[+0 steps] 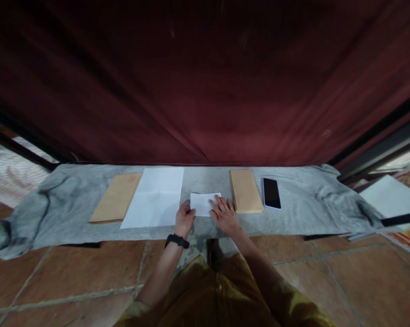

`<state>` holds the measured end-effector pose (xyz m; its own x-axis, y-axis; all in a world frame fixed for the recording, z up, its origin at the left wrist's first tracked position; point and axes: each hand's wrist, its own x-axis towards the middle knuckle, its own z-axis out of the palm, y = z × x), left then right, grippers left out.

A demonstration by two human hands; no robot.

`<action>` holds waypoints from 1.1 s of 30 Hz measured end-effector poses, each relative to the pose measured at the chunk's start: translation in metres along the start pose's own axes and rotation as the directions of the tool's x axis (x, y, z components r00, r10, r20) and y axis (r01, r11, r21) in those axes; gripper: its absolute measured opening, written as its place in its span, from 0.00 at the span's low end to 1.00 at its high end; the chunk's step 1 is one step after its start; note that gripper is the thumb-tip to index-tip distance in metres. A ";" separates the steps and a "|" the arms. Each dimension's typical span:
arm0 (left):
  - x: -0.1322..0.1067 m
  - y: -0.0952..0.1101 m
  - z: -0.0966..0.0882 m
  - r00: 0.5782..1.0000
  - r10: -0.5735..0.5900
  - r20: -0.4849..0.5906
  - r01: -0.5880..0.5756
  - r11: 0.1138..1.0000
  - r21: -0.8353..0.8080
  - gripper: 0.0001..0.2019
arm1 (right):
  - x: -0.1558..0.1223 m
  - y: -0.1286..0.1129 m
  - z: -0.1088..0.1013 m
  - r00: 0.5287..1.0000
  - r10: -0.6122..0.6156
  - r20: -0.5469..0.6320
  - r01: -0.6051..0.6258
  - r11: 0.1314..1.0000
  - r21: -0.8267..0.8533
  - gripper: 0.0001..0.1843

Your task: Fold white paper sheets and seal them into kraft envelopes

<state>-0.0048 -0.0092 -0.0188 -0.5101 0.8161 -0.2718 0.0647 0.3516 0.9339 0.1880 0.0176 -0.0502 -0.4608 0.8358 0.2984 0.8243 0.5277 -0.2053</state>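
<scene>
A small folded sheet of white paper [201,204] lies on the grey cloth, between my two hands. At its left edge is my left hand [185,219], thumb on top and fingers curled at the side, gripping the paper. My right hand [225,216] rests flat on the paper's right part with its fingers spread. Left of the folded paper lies a large white sheet [153,200] with a crease across it. Brown envelopes lie in a stack [246,190] to the right of my right hand.
Another stack of brown envelopes [116,197] lies at the far left. A phone [272,193] with a dark screen is beside the right stack. Grey cloth [307,195] covers the narrow table, and a dark red curtain [205,113] hangs behind it. Metal bars [385,141] stand at the right.
</scene>
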 end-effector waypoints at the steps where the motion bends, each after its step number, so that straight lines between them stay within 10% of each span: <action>1: -0.001 0.001 0.001 1.000 0.005 -0.003 -0.005 1.000 -0.019 0.26 | -0.001 -0.001 -0.002 1.000 -0.004 -0.013 0.005 1.000 0.013 0.25; 10: -0.026 0.042 0.008 0.947 0.318 0.047 -0.309 0.941 -0.137 0.28 | 0.008 -0.043 -0.029 0.988 0.154 0.002 -0.143 0.915 0.377 0.26; 16: -0.038 0.040 -0.002 0.981 0.190 -0.029 -0.192 0.961 -0.201 0.27 | 0.030 -0.050 -0.036 0.865 0.473 0.169 -0.341 0.307 0.889 0.33; 20: -0.040 0.018 0.000 0.972 -0.101 0.214 0.173 0.922 -0.347 0.27 | 0.028 -0.059 -0.032 0.859 0.452 0.239 -0.207 -0.120 0.971 0.34; 23: -0.039 0.009 0.004 0.940 -0.144 0.308 0.270 0.868 -0.417 0.25 | 0.022 -0.067 -0.024 0.869 0.415 0.270 -0.242 -0.120 0.963 0.33; 33: 0.010 0.014 -0.007 0.971 0.069 0.228 -0.034 0.988 -0.154 0.21 | -0.001 -0.035 -0.018 0.784 0.274 0.557 -0.503 -0.243 0.829 0.24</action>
<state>-0.0150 0.0001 -0.0068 -0.2950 0.9215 -0.2525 -0.0507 0.2488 0.9672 0.1659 -0.0044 -0.0271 -0.3187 0.8843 -0.3412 -0.2414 -0.4238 -0.8730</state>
